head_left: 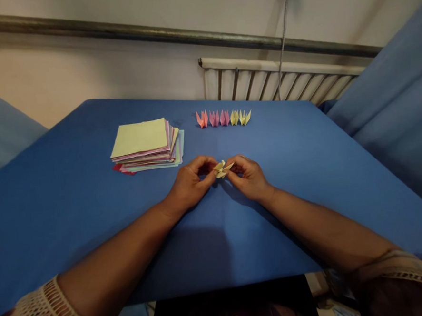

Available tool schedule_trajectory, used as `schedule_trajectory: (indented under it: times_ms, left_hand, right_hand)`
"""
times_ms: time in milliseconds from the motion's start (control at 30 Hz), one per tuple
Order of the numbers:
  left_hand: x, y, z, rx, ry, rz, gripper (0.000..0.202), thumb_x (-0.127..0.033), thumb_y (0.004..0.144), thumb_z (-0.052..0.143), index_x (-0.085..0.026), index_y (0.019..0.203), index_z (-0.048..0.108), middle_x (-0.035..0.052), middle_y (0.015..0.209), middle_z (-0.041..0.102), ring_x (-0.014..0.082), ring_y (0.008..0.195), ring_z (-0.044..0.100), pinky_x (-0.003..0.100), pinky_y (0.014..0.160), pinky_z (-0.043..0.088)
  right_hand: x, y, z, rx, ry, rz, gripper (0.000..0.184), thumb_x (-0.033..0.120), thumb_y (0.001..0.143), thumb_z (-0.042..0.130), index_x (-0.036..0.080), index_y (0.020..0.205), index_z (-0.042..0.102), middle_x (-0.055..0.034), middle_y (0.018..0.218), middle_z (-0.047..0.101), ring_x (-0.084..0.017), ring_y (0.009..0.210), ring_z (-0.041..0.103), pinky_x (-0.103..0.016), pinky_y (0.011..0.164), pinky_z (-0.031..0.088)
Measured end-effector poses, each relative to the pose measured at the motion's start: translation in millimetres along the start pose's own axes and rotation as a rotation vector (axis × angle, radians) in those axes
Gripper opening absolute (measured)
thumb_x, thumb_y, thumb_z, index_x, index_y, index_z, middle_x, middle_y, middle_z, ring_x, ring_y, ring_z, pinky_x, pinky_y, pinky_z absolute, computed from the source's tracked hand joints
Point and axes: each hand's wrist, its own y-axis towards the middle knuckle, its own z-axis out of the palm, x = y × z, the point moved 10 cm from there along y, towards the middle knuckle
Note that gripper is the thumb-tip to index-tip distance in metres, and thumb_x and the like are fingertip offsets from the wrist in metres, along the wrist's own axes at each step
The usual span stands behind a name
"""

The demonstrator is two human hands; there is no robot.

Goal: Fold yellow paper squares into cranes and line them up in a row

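Between my two hands, over the middle of the table, is a small yellow origami crane (221, 170) with its wings spread. My left hand (194, 178) pinches its left side between thumb and fingers. On the other side, my right hand (247, 176) grips the right wing in a like pinch. Fingertips cover parts of both wings. Farther back stands a row of folded paper cranes: an orange-pink one (202, 120), two pink ones (219, 119) and two yellow ones (240, 118).
A stack of coloured paper sheets (140, 137), yellow on top, lies left of the cranes. Blue cloth covers the table (288, 139). Behind it are a wall with a metal pipe (153, 36), a radiator (256, 74) and a hanging cord (283, 39). Blue curtains (398, 70) hang at the sides.
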Motion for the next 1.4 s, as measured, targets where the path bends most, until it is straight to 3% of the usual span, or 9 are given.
schedule_trajectory:
  times_ms: [167,300,433,733,1400]
  left_hand:
    - [6.4,3.2,0.4,0.033,0.052,0.022,0.015,-0.034,0.084,0.064,-0.019,0.084,0.066,0.0035,0.088,0.067,0.0161,0.081,0.063,0.029,0.078,0.05]
    - [29.4,7.4,-1.8,0.022,-0.051,-0.096,0.02,-0.038,0.082,0.064,-0.018,0.083,0.063,0.0047,0.093,0.068,0.017,0.083,0.064,0.031,0.079,0.05]
    - [43.7,9.4,-3.6,0.041,0.084,-0.18,0.019,-0.036,0.08,0.064,-0.017,0.084,0.066,0.0047,0.091,0.069,0.0175,0.079,0.064,0.031,0.077,0.049]
    - [33.7,11.0,-2.5,0.141,0.509,-0.027,0.012,-0.025,0.078,0.061,-0.02,0.083,0.071,0.0064,0.103,0.07,0.0231,0.097,0.063,0.038,0.094,0.046]
    - [35.8,9.6,0.4,0.152,0.592,-0.057,0.011,-0.023,0.075,0.061,-0.019,0.078,0.071,0.0105,0.12,0.064,0.0262,0.109,0.061,0.042,0.102,0.045]
  right_hand:
    - [-16.6,-0.6,2.0,0.004,-0.008,0.08,0.005,0.027,0.085,0.061,0.022,0.085,0.061,0.0,0.08,0.065,-0.014,0.07,0.061,-0.028,0.068,0.049]
    - [-30.8,2.0,-4.3,-0.029,-0.064,0.177,0.006,0.027,0.083,0.061,0.021,0.081,0.059,0.002,0.073,0.061,-0.013,0.065,0.056,-0.025,0.062,0.044]
    - [-38.0,4.5,-6.3,0.015,-0.182,0.23,0.005,0.023,0.081,0.06,0.021,0.077,0.061,0.0028,0.071,0.06,-0.012,0.064,0.053,-0.025,0.061,0.041]
    - [-35.9,7.1,-9.0,0.099,-0.437,0.232,0.01,0.013,0.079,0.064,0.019,0.071,0.062,0.0001,0.079,0.059,-0.014,0.075,0.054,-0.029,0.073,0.042]
    - [-37.8,5.2,-2.7,0.196,-0.616,0.196,0.008,0.015,0.082,0.06,0.02,0.078,0.063,-0.0031,0.087,0.057,-0.017,0.083,0.054,-0.03,0.078,0.042]
